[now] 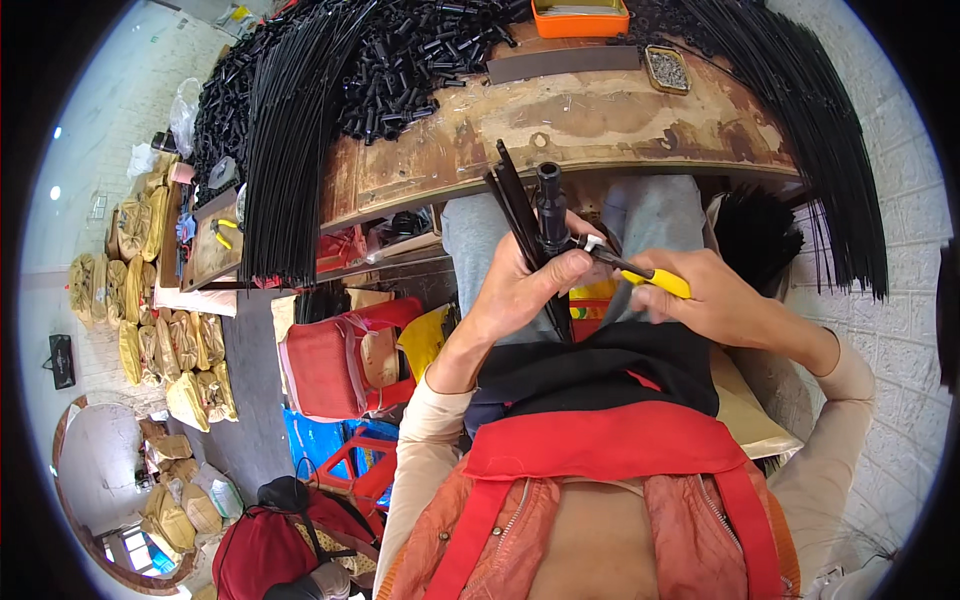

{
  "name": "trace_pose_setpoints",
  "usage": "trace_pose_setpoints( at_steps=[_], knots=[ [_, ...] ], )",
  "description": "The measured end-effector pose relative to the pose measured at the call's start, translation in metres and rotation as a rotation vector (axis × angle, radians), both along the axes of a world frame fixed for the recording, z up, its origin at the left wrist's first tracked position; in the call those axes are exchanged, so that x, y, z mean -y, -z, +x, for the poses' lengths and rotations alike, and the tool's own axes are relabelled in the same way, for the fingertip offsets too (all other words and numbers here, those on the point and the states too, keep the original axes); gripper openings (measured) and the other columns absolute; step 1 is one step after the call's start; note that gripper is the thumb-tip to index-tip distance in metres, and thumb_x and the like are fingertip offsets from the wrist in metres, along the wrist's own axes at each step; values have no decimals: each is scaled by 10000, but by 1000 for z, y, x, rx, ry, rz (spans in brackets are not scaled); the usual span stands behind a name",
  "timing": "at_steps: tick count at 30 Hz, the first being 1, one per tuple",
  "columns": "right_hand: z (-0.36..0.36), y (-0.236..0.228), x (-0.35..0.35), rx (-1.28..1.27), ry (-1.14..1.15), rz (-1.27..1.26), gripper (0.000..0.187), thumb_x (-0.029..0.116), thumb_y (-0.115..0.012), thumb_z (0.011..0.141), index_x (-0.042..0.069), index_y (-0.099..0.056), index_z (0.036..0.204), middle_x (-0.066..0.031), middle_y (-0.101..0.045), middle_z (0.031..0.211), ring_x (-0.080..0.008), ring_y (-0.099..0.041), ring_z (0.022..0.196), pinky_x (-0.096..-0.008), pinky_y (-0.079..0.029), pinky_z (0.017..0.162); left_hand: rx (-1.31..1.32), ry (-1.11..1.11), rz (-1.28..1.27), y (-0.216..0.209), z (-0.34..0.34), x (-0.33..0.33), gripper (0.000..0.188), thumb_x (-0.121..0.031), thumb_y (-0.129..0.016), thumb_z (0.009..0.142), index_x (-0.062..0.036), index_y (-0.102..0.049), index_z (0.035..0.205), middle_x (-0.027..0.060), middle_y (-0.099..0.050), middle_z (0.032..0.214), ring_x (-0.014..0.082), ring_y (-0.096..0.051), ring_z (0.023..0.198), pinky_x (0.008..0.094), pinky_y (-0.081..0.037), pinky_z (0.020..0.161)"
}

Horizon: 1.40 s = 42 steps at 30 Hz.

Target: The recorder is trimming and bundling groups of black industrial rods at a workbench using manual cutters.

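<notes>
Above my lap, my left hand is closed round what looks like an umbrella frame: several slim black ribs beside an upright black plastic runner with an open round top. My left thumb presses against the runner's lower part. A small white piece shows beside it. My right hand grips pliers with yellow handles. Their dark jaws reach left to the white piece and the side of the runner. What exactly the jaws pinch is too small to tell.
A worn wooden workbench stands ahead, with a heap of black plastic tubes, an orange box and a small tin of metal bits. Long black rods hang over its left and right ends. A red stool stands left.
</notes>
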State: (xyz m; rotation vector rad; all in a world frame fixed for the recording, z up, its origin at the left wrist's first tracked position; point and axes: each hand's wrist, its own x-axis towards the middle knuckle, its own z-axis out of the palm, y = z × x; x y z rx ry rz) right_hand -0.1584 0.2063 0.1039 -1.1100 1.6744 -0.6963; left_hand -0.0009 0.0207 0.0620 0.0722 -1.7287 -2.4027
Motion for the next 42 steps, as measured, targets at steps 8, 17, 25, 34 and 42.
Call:
trace_pose_setpoints(
  at_steps=[8, 17, 25, 34, 42],
  knots=[
    [4, 3, 0, 240, 72, -132, 277, 272, -516, 984, 4, -576, 1025, -63, -664, 791, -161, -620, 651, -291, -464, 636, 36, -132, -79, 0, -4, -6, 234, -164, -634, 928, 4, -501, 1022, 9, -488, 670, 76, -438, 586, 232, -358, 528],
    [2, 12, 8, 181, 200, -20, 225, 263, -569, 964, 41, -532, 970, -27, -513, 692, -92, -477, 582, -254, -416, 543, 64, -210, -26, 1, -16, -7, 303, -47, -519, 918, 10, -477, 1212, -20, -429, 665, 64, -408, 561, 226, -336, 518],
    [-164, 53, 63, -1082, 307, -590, 185, 89, -626, 785, 46, -638, 965, -124, -641, 869, -335, -636, 803, -411, -503, 686, -39, -204, 20, 17, -22, 7, 518, -376, -487, 998, 30, -442, 1316, -17, -424, 693, 82, -418, 619, 229, -361, 581],
    [-235, 74, 111, -1406, 106, -304, 200, 92, -586, 771, 72, -664, 954, -105, -654, 874, -307, -647, 840, -425, -507, 703, -2, -156, 25, 17, -38, 7, 515, -405, -516, 980, 55, -488, 1209, -5, -410, 698, 86, -390, 596, 241, -360, 558],
    [-242, 51, 103, -924, 449, -341, 191, 182, -651, 801, 36, -665, 924, -95, -673, 768, -251, -633, 689, -354, -488, 622, -14, -169, 7, 16, -35, -2, 477, -382, -515, 984, 44, -502, 1198, -9, -408, 687, 83, -384, 588, 241, -354, 549]
  ],
)
